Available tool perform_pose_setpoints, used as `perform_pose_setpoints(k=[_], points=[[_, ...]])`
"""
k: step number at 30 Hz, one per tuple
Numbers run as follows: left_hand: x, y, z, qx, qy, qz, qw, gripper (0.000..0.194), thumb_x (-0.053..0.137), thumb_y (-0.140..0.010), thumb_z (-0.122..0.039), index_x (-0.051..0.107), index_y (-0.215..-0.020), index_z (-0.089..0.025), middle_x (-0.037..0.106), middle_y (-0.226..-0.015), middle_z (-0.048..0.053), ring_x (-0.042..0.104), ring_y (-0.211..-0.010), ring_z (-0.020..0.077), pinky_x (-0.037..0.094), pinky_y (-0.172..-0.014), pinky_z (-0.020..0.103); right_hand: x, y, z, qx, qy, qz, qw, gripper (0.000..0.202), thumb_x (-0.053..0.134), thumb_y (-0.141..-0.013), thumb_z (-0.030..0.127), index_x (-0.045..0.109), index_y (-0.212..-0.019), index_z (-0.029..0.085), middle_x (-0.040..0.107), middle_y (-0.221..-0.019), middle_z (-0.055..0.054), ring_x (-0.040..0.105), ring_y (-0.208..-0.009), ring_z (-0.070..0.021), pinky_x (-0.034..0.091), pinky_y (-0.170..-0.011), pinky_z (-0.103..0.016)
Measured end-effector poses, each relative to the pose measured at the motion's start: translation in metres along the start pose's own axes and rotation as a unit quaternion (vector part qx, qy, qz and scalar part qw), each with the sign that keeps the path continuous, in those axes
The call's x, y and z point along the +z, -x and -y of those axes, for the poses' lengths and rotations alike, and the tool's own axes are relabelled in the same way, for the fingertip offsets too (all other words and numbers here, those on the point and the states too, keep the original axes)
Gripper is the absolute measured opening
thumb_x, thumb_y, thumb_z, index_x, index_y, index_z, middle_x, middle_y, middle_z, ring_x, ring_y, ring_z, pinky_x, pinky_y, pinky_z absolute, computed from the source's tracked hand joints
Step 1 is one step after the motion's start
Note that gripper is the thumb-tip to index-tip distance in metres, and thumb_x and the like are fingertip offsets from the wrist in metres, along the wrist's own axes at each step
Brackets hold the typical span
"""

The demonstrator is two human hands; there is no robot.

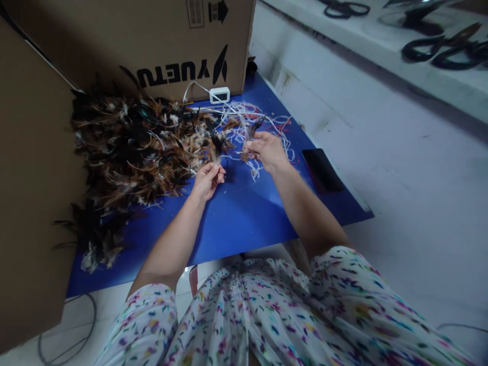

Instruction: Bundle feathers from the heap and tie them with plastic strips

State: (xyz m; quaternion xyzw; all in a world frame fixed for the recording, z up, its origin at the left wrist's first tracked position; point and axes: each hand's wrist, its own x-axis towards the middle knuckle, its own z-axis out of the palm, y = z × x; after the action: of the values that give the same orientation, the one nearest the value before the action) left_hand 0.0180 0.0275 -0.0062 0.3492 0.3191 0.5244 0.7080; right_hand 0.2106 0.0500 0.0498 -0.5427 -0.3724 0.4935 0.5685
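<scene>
My left hand [207, 180] is closed in a pinch on the pale base of a dark-tipped feather [216, 150], held upright over the blue table [244, 218]. To its right, my right hand [268, 150] pinches a dark, greyish feather [252, 130]; some brown fluff shows below its fingers. A large heap of brown and black feathers [152, 142] spreads across the table to the left. Behind and around my right hand lie tangled white and reddish strips [276, 124].
A big cardboard box [114, 46] stands behind the feathers, another cardboard panel [30, 178] at left. A small white display device [219, 95] sits by the box. A dark phone [322, 170] lies at the right edge. Scissors [442, 51] rest on the ledge. A separate feather clump [97, 234] lies front left.
</scene>
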Motion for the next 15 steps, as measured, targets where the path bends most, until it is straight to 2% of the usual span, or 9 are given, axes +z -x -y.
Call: perform_pose_setpoints(k=[4,7,11,15], points=[[0.002,0.004,-0.002,-0.027,-0.004,0.028,0.999,0.026,0.077,-0.083,-0.023,0.059,-0.067,-0.013,0.063,-0.061,-0.002,0.048,-0.044,0.0040,0.044,-0.046,0.017,0.001,0.019,-0.011,-0.024,-0.073,0.098,0.992,0.033,0.085,-0.067,0.026,0.054,-0.075,0.020,0.068,-0.074,0.001,0.066,-0.067,-0.0115,0.045,-0.053,-0.021],[0.003,0.007,-0.002,-0.050,0.004,0.067,0.996,0.030,0.087,-0.071,-0.029,0.062,-0.068,-0.012,0.064,-0.059,-0.001,0.047,-0.042,0.0043,0.043,-0.043,0.017,0.010,0.031,-0.020,-0.045,-0.094,0.152,0.983,0.042,0.092,-0.056,0.041,0.062,-0.076,0.019,0.066,-0.076,0.001,0.065,-0.071,-0.0126,0.049,-0.057,-0.024],[0.005,0.012,-0.004,-0.074,-0.001,0.110,0.991,0.042,0.095,-0.057,-0.037,0.064,-0.065,-0.011,0.062,-0.056,-0.001,0.044,-0.039,0.0033,0.041,-0.040,0.017,0.018,0.039,-0.023,-0.084,-0.085,0.181,0.976,0.045,0.093,-0.054,0.047,0.064,-0.074,0.019,0.062,-0.070,0.004,0.056,-0.061,-0.0094,0.049,-0.057,-0.026],[0.007,0.014,-0.006,-0.098,-0.020,0.105,0.989,0.035,0.090,-0.066,-0.033,0.062,-0.065,-0.011,0.060,-0.054,-0.002,0.042,-0.037,0.0031,0.039,-0.038,0.017,0.019,0.040,-0.023,-0.095,-0.064,0.182,0.977,0.047,0.092,-0.054,0.051,0.063,-0.074,0.020,0.060,-0.068,0.004,0.053,-0.060,-0.0100,0.048,-0.057,-0.027]])
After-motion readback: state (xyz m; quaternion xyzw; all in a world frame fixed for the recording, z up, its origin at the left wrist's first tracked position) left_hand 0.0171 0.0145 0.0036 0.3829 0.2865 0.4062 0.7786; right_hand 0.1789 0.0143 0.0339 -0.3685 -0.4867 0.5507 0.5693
